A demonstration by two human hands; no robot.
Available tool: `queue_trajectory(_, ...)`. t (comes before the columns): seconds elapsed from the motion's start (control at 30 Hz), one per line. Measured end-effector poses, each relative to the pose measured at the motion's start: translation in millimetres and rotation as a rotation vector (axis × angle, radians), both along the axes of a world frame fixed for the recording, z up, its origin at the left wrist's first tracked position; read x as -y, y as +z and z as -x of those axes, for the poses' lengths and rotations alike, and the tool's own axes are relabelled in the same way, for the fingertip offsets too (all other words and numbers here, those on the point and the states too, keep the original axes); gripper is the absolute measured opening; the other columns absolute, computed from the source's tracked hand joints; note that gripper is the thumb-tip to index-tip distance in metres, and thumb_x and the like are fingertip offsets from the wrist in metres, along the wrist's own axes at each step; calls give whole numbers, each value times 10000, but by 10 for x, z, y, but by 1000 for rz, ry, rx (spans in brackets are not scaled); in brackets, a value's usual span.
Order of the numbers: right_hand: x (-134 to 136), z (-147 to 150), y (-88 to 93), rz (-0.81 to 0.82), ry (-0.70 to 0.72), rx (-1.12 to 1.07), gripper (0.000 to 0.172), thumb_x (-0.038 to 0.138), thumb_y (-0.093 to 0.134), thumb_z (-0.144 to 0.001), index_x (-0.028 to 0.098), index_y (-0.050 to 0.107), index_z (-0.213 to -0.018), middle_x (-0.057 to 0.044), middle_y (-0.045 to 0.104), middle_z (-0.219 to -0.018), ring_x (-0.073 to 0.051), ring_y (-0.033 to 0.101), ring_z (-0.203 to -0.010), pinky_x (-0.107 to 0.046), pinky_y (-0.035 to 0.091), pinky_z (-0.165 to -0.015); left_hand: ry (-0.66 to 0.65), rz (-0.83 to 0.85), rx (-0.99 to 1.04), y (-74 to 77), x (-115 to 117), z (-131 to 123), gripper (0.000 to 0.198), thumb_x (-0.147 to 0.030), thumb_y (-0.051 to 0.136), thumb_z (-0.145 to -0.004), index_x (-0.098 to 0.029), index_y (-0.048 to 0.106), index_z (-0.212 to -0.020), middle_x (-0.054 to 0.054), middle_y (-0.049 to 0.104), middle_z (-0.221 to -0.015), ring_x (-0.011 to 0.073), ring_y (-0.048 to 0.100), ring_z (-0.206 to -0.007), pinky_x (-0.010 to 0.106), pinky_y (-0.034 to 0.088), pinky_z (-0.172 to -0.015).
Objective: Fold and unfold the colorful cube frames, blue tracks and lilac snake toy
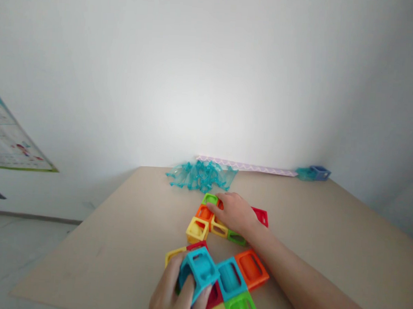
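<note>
Gripping a blue cube (200,269), left hand (174,296) sits near (probably) the table edge (33,295).

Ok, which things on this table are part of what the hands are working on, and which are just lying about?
In hand:
- blue cube, held by the left hand
- near cubes around it
- far cubes, under the right hand

Lying about:
- teal bag by the wall
- purple strip
- blue box at the far corner
- poster on the left
</note>
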State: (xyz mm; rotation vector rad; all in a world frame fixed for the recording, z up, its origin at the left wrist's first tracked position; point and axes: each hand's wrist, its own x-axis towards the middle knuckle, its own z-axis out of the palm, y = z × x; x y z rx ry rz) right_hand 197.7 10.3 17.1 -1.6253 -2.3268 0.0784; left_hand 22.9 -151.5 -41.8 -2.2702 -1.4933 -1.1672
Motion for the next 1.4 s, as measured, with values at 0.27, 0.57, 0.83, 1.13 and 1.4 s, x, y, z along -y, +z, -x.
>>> queue_trajectory(0.27,-60,-71,-38,-13,-18,4,548,593,313,-925,173,657,-1002,-126,688,-936,-264,623,-916,-324,431,-766,-276,93,59,307,-335,352,292,-192,498,-895,-248,607,-1160,109,612,-1127,185,646,-997,230,531,-863)
queue_trajectory(0.57,-115,-138,-14,37,-122,12,520,556,339,-927,147,656,-978,-150,677,-970,-268,609,-946,-326,415,-796,-320,275,-60,365,-897,809,211,-261,515,-906,-209,664,-1047,114,585,-1213,215,574,-1119,280,459,-966)
queue_trajectory(0.83,-117,-148,-20,30,-182,30,520,551,339,-925,136,648,-981,-165,676,-982,-286,608,-947,-347,416,-803,-466,503,256,413,-1351,854,247,-331,493,-917,-173,657,-823,73,636,-1042,197,588,-993,296,447,-914)
queue_trajectory(1.13,-6,-41,-41,-9,-342,34,498,475,327,-941,92,622,-1059,-211,649,-990,-334,603,-940,-417,425,-769,-339,454,374,407,-1152,471,266,-355,490,-915,-177,643,-789,56,581,-892,188,563,-890,287,435,-827)
queue_trajectory(1.4,36,-17,-39,-94,-256,28,403,433,386,-932,130,615,-1067,-170,649,-1003,-308,601,-933,-404,406,-794,84,323,288,286,-720,425,284,-420,451,-915,-213,643,-942,79,565,-970,224,564,-918,342,444,-835)
